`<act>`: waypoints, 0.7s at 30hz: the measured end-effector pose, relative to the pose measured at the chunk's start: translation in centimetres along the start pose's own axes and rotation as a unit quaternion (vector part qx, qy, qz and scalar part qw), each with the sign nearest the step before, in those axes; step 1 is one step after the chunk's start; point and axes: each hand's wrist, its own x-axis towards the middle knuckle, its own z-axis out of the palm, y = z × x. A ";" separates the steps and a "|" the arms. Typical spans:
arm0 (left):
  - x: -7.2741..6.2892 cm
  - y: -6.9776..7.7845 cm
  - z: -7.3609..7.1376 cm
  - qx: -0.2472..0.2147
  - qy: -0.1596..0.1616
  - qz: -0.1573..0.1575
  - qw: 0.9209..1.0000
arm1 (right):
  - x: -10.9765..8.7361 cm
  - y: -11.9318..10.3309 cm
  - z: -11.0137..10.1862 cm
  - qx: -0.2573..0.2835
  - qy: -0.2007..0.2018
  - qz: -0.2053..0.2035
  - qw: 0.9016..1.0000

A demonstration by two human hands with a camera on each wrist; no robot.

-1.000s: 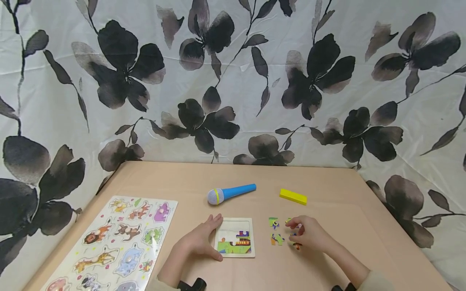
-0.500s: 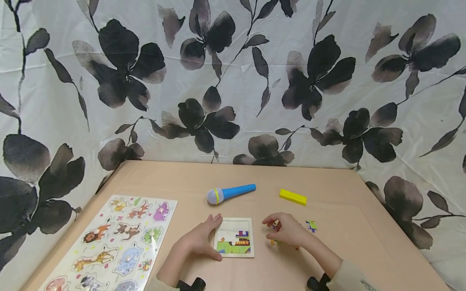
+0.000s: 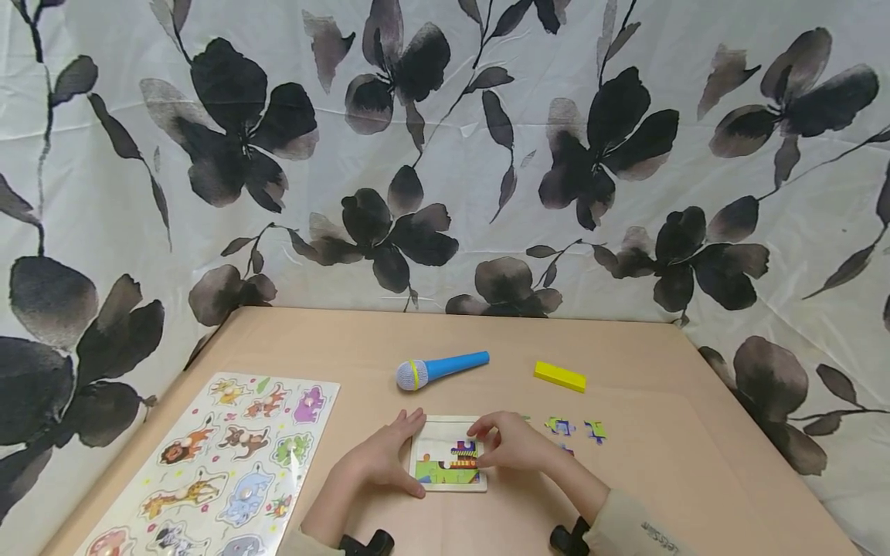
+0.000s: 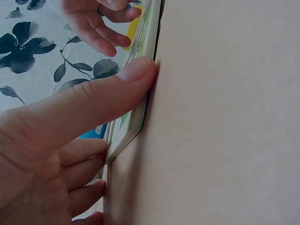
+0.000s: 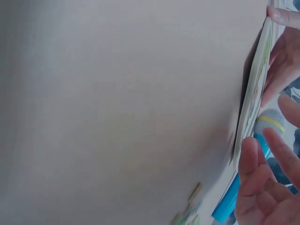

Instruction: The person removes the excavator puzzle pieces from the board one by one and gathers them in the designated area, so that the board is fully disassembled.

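Observation:
A square jigsaw puzzle frame (image 3: 452,488), white-rimmed and partly filled with green and multicoloured pieces along its lower part, lies flat on the table. My left hand (image 3: 385,455) holds its left side, thumb on the near edge and fingers against the left edge, as the left wrist view shows. Over the frame's right edge is my right hand (image 3: 513,442), thumb and fingers apart. The right wrist view shows a gap between these fingertips, with no piece visible there. Loose puzzle pieces (image 3: 595,432) lie right of the frame, some hidden by the right hand and forearm.
A blue toy microphone (image 3: 445,367) lies beyond the frame, with a yellow block (image 3: 559,376) to its right. An animal sticker sheet (image 3: 229,455) covers the table's left side. Behind the table (image 3: 647,363) hangs a floral cloth (image 3: 487,177).
My right hand has moved left from the loose pieces to the puzzle frame's right edge, uncovering several pieces. The left hand has stayed on the frame.

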 end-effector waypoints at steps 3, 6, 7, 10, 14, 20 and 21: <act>0.0 0.1 0.0 0.001 -0.001 -0.001 1.000 | 0.3 -0.1 0.3 -0.002 -0.001 0.004 1.000; 0.0 0.2 -0.1 0.001 -0.001 -0.002 1.000 | 0.6 -0.2 0.5 -0.008 -0.003 0.006 1.000; 0.0 0.2 -0.1 0.002 -0.002 -0.002 1.000 | 0.7 -0.3 0.5 -0.009 -0.005 0.006 1.000; 0.0 0.2 -0.1 0.003 -0.002 -0.003 1.000 | 0.9 -0.3 0.5 -0.014 -0.008 0.011 1.000; 0.1 0.1 -0.1 0.001 -0.001 -0.004 1.000 | 1.1 -0.3 0.6 -0.024 -0.014 0.018 0.999; 0.1 0.0 0.0 0.000 -0.001 -0.003 1.000 | 1.4 -0.3 0.8 -0.040 -0.021 0.013 0.999; 0.1 0.0 0.0 -0.001 -0.001 -0.002 1.000 | 1.5 -0.4 0.8 -0.041 -0.020 0.012 0.999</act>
